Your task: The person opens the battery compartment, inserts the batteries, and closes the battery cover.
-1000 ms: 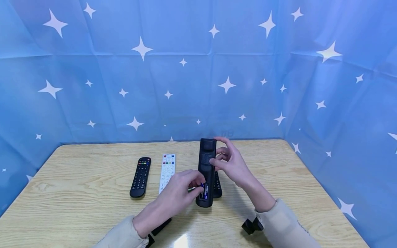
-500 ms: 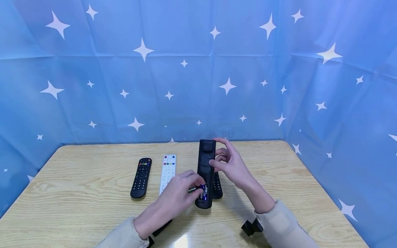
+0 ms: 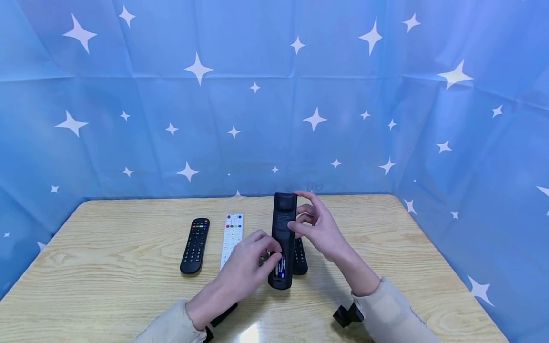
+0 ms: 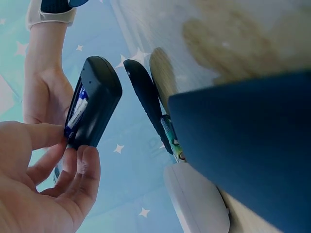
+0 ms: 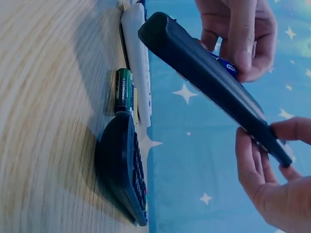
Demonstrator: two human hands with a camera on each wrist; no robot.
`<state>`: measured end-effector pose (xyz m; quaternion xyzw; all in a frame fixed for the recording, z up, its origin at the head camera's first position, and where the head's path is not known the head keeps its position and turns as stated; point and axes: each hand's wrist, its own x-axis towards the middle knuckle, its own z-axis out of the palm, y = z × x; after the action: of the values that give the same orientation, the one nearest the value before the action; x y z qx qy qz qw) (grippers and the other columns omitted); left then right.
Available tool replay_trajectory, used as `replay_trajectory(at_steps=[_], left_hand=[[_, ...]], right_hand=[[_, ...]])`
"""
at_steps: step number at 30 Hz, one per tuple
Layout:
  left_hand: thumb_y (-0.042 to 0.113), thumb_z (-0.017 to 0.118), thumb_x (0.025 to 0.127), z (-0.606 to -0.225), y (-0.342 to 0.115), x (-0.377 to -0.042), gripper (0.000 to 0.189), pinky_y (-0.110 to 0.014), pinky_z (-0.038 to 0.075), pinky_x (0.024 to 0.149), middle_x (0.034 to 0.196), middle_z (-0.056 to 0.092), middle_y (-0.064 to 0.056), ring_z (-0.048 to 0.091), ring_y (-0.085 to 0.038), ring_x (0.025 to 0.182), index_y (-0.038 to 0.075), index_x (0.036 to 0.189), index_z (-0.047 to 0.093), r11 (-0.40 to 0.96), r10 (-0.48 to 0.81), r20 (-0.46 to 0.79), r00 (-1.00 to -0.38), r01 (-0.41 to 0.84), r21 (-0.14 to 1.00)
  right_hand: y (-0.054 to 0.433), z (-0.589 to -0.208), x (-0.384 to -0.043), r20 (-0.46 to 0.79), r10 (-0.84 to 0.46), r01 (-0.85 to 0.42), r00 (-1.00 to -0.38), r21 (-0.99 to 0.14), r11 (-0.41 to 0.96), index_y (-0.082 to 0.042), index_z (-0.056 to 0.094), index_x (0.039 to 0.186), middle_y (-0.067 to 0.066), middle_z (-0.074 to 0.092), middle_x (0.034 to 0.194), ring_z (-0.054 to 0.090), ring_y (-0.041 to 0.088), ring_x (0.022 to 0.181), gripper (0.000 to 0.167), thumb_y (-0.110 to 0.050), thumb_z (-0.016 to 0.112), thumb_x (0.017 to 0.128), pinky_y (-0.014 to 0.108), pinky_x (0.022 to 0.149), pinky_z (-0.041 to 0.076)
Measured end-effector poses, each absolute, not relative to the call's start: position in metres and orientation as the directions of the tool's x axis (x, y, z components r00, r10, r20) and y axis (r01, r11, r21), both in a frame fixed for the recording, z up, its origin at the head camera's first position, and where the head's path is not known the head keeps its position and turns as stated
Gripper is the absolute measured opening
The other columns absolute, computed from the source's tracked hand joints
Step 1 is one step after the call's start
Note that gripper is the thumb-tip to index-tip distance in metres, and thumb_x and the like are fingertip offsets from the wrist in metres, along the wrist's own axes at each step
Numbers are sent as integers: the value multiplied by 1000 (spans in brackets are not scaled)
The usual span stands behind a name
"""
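A black remote control [image 3: 283,233] is held up above the table with its back and uncovered battery compartment facing the head camera. My right hand [image 3: 319,231] grips its upper end, thumb on the back and fingers at the edge and front. At the lower end, my left hand [image 3: 250,259] has its thumb and fingers at the compartment. Blue-and-silver batteries show there in the head view. In the right wrist view one blue battery [image 5: 227,65] stands out of the compartment, tilted, under the left thumb. The left fingertips partly hide it.
Another black remote [image 3: 195,245] lies at the left, with a white remote [image 3: 232,238] beside it. A further black remote [image 3: 300,257] lies behind the held one. A green battery [image 5: 124,90] rests on the wooden table [image 3: 120,257]. A blue starred curtain [image 3: 257,105] surrounds it.
The held remote has shifted slightly left. My left thumb has moved up a little along the compartment, and more of its lower part shows. The right hand keeps its grip.
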<state>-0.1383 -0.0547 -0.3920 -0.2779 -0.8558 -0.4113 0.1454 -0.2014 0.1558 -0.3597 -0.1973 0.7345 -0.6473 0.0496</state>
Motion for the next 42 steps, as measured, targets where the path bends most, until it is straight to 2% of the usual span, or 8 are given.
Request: replay_trajectory(at_steps=[4, 9, 14, 20, 25, 34, 42], left_hand=[[10, 76, 94, -392, -55, -138, 19, -24, 52, 67, 96, 59, 3, 60, -12, 78, 11, 108, 64, 514, 330, 442, -834, 552, 657], [18, 75, 95, -392, -56, -138, 39, -27, 51, 67, 104, 57, -5, 59, -18, 81, 8, 127, 55, 492, 257, 336, -906, 422, 761], [27, 71, 99, -392, -58, -140, 50, -30, 53, 68, 108, 57, -4, 61, -18, 86, 5, 139, 49, 417, 265, 208, -941, 307, 856], [28, 64, 104, -394, -61, -142, 45, -34, 54, 70, 108, 60, -5, 63, -18, 88, 4, 140, 50, 334, 332, 117, -936, 232, 914], [28, 62, 105, -393, -61, -142, 42, -36, 54, 73, 106, 61, -7, 64, -18, 88, 5, 139, 51, 295, 348, 85, -934, 194, 936], [29, 60, 106, -389, -61, -140, 48, -36, 50, 71, 101, 60, -8, 58, -21, 85, 6, 145, 46, 277, 363, 58, -930, 168, 946], [21, 54, 108, -387, -59, -141, 49, -44, 60, 77, 106, 55, -17, 60, -24, 91, 2, 149, 35, 98, 430, -47, -901, -5, 995]], right_hand=[[156, -359, -202, 186, -358, -227, -915, -971, 77, -16, 41, 153, 23, 62, 112, 66, 30, 85, 69, 3, 69, 93, 48, 73, 61], [155, -359, -202, 186, -360, -218, -914, -975, 51, -15, 40, 153, 22, 62, 112, 66, 29, 86, 70, 3, 69, 92, 44, 72, 61], [155, -358, -202, 186, -366, -213, -912, -976, 35, -16, 40, 153, 22, 62, 113, 66, 29, 87, 70, 3, 69, 92, 44, 73, 61], [155, -358, -202, 188, -372, -213, -909, -977, 25, -17, 39, 154, 23, 61, 113, 66, 30, 88, 70, 3, 68, 93, 45, 74, 61], [155, -358, -203, 194, -373, -218, -907, -976, 21, -16, 39, 154, 23, 61, 113, 66, 29, 88, 70, 3, 69, 93, 44, 74, 61], [155, -358, -202, 202, -364, -225, -909, -974, 22, -16, 40, 153, 23, 61, 113, 65, 31, 87, 70, 3, 69, 92, 45, 72, 61], [156, -361, -204, 210, -357, -235, -910, -971, 29, -18, 41, 152, 22, 62, 112, 65, 29, 86, 70, 3, 69, 92, 42, 71, 61]])
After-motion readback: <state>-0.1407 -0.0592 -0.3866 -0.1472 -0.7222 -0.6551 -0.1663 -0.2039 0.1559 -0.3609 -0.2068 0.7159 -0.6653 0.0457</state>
